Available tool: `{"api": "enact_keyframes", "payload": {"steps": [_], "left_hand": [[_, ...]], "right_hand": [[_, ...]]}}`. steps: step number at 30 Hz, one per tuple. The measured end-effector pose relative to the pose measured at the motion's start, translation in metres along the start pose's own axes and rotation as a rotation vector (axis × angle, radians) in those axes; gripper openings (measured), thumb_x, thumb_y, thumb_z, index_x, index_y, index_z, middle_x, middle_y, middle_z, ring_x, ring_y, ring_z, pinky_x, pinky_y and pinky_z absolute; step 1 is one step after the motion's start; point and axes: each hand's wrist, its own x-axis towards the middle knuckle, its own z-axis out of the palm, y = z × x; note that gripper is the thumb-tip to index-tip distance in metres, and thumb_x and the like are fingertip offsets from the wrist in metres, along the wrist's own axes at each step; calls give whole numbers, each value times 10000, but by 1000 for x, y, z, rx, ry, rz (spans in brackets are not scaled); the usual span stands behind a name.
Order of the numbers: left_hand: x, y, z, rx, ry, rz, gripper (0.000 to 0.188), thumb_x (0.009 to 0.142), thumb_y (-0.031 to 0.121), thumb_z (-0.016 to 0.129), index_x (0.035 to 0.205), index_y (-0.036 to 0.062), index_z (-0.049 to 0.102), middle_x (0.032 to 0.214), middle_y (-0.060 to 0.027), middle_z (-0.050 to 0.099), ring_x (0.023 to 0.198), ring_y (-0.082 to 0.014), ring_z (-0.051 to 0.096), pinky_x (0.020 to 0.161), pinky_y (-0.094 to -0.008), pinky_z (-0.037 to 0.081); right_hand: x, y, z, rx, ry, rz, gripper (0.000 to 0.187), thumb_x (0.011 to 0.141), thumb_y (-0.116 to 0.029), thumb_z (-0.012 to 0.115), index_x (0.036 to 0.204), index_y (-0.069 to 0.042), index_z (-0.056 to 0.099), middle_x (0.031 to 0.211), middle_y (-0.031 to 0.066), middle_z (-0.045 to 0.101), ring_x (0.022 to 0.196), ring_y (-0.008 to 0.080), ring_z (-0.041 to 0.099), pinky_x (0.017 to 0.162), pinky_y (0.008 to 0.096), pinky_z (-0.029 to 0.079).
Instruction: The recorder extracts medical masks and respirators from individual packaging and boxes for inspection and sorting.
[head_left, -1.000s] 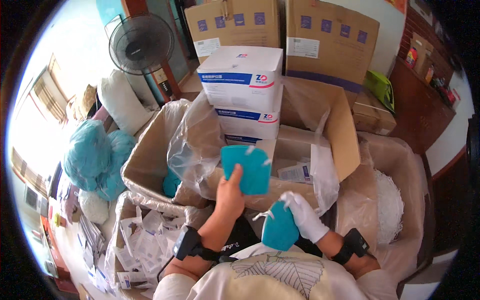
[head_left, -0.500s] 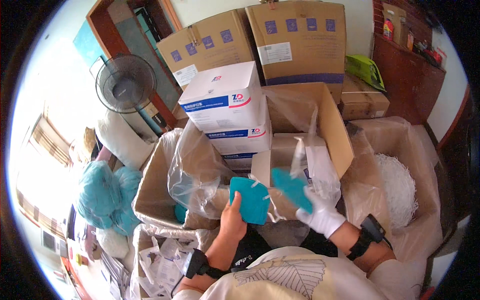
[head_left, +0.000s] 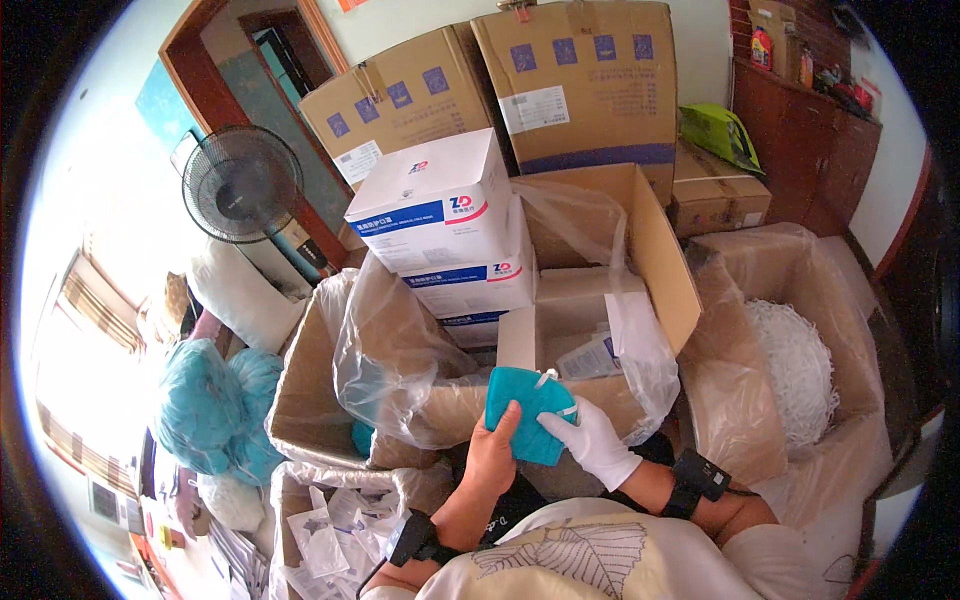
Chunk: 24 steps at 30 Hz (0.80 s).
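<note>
In front of my body is a teal folded face mask [head_left: 520,405] with white ear-loop straps showing at its upper right. My bare left hand [head_left: 489,458] grips its lower left, thumb across the front. My right hand [head_left: 597,448], in a white glove, pinches its right edge with the thumb on the front face and the fingers behind. Whether a second mask lies beneath the front one is hard to make out. Just beyond both hands stands an open, plastic-lined carton [head_left: 650,280] with an opened smaller box [head_left: 570,300] in it, holding white printed packets [head_left: 592,356].
White boxes [head_left: 430,215] are stacked on the carton's left side. A carton of wrappers [head_left: 345,530] stands at lower left, bagged teal masks [head_left: 200,410] farther left. Right is a carton of white strips [head_left: 795,370]. A fan [head_left: 240,185] and tall cartons [head_left: 580,90] stand behind.
My right hand has moved left, bringing its teal mask to the one in my left hand; both hands now meet there. My left hand has shifted slightly right. The view has turned a little.
</note>
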Motion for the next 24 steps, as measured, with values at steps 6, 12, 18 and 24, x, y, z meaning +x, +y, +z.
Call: {"api": "enact_keyframes", "payload": {"steps": [6, 12, 18, 24], "left_hand": [[8, 25, -27, 421, -37, 176, 258, 886, 235, 494, 1040, 32, 540, 895, -14, 578, 792, -102, 534, 712, -256, 443], [0, 60, -9, 716, -317, 169, 296, 885, 210, 497, 1111, 19, 501, 951, -14, 554, 867, -100, 500, 769, -256, 419], [3, 63, -7, 838, -243, 216, 318, 839, 159, 547, 1125, 32, 492, 1024, -83, 543, 946, -163, 500, 824, -295, 403], [3, 58, 36, 1630, -440, 970, 307, 820, 252, 496, 1070, 81, 547, 1114, -130, 538, 1092, -291, 465, 934, -396, 345]], "right_hand": [[12, -21, -55, -695, -54, 41, 446, 759, -277, 647, 1057, 18, 494, 898, 151, 592, 778, 220, 576, 723, 311, 452], [21, -84, -23, -425, -485, -556, 544, 795, -269, 606, 1199, 19, 381, 1079, 195, 506, 987, 245, 508, 871, 324, 387], [15, -66, -15, -159, -563, -140, 395, 869, -268, 487, 1155, 2, 448, 981, 139, 572, 858, 236, 560, 765, 348, 440], [15, -27, -7, -727, -396, -372, 284, 849, -268, 440, 970, -30, 536, 896, 178, 586, 795, 375, 557, 676, 436, 441]]}}
